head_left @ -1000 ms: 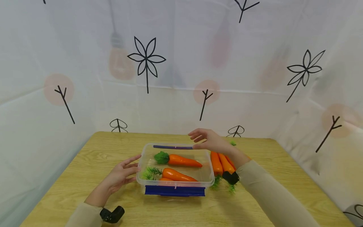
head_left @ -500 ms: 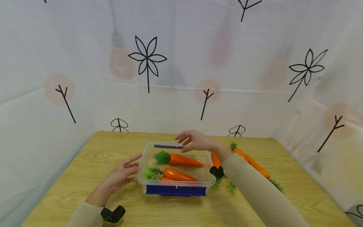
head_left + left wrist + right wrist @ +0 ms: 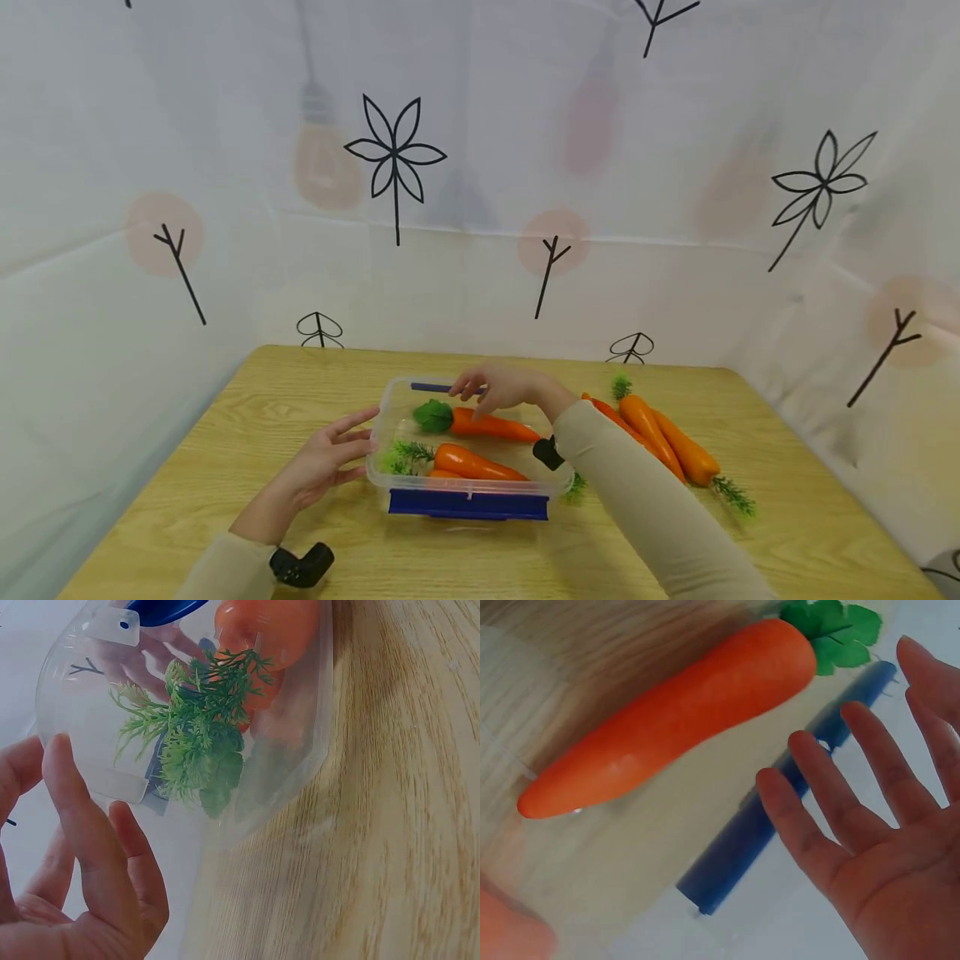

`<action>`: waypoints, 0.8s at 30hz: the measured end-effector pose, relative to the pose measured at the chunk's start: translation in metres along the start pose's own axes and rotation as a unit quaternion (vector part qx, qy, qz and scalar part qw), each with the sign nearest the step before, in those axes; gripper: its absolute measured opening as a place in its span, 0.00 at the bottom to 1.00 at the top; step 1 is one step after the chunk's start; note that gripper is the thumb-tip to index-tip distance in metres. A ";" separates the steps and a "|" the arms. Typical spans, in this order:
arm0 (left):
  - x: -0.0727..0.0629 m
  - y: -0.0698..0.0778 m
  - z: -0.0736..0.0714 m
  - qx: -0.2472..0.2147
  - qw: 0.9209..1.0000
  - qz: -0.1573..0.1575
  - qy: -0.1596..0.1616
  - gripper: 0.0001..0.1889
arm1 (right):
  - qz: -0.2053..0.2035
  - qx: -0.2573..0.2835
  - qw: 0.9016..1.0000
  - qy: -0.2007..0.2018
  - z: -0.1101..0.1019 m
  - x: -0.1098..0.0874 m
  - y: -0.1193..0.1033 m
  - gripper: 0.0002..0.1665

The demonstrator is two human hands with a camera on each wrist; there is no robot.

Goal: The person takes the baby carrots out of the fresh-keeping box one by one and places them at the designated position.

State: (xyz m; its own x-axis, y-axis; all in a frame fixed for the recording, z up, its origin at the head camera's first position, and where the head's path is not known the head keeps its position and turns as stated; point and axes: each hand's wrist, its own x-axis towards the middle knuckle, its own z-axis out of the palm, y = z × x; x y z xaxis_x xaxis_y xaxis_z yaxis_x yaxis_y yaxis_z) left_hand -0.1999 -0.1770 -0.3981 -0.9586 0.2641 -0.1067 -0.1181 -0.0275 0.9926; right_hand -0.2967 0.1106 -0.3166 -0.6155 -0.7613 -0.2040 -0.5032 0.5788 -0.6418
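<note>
While the right hand (image 3: 510,387) hangs over the box (image 3: 491,485): its fingers are spread and hold nothing; whether the thumb grazes the back carrot (image 3: 498,427) is hard to judge from above.
Left hand (image 3: 322,458): fingers spread, tips at the box's left wall, gripping nothing; light, even pressure there should keep the box from sliding.
Back carrot: lies along the box floor toward the far side, leaves (image 3: 432,415) left, tip right; best handled by its thick orange end, since the leaves may bend or pull.
Front carrot (image 3: 476,463): also in the box, near the front wall, ferny top left; a third carrot (image 3: 442,473) shows only in part beside it, so gentle spacing would suit.
Box: upright on the table (image 3: 262,433), uncovered; greenery is best kept inside the rim, clear of the front clip (image 3: 468,504) and back clip (image 3: 431,387).
Loose carrots (image 3: 660,437): outside, to the right; the right sleeve (image 3: 630,483) should pass without brushing them.
</note>
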 end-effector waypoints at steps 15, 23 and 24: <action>0.000 0.000 0.000 -0.004 1.000 0.000 0.000 0.36 | 0.063 -0.019 0.997 -0.035 0.019 0.010 0.016 0.30; 0.001 0.000 0.001 -0.005 1.000 -0.005 0.006 0.37 | 0.140 0.005 0.988 -0.059 0.028 0.010 0.017 0.45; 0.001 0.000 0.001 -0.005 1.000 -0.006 0.006 0.37 | 0.135 -0.003 0.989 -0.056 0.028 0.010 0.016 0.46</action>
State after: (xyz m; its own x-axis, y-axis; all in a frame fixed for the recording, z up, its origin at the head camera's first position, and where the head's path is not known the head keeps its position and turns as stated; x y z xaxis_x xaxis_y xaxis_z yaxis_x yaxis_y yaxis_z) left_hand -0.2002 -0.1760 -0.3983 -0.9601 0.2534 -0.1185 -0.1311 -0.0334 0.9908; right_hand -0.2936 0.1043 -0.3500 -0.6571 -0.6057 -0.4487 -0.3325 0.7671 -0.5486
